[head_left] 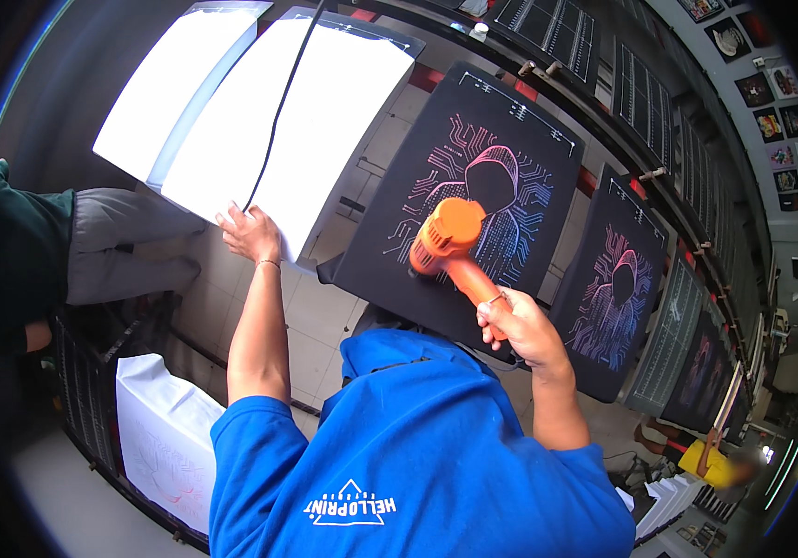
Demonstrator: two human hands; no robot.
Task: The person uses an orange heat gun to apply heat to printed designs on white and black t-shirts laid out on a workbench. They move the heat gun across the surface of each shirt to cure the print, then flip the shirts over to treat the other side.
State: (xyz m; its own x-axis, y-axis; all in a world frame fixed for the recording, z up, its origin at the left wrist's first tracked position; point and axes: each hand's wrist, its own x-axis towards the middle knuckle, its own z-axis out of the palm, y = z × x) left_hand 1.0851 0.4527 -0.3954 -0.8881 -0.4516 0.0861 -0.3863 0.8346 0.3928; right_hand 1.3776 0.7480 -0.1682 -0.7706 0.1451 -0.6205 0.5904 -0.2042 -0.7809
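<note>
My right hand [527, 327] is wrapped round the handle of an orange heat gun [450, 232]. The gun's body is over a black printed panel [385, 223], which bears a hooded figure and circuit lines in pink to blue. My left hand [252, 233] is at the lower edge of a white fabric-covered panel [278, 112]. A black cord [277, 121] hangs across that panel and runs down into my left fingers, which look closed on it. Where the cord goes beyond the hand is hidden.
Another white panel [171, 93] lies to the left and a second black printed panel [608, 288] to the right. A dark rail [603, 107] runs behind them. One person in grey trousers [129, 237] stands at left; another in a yellow top [705, 463] is far right.
</note>
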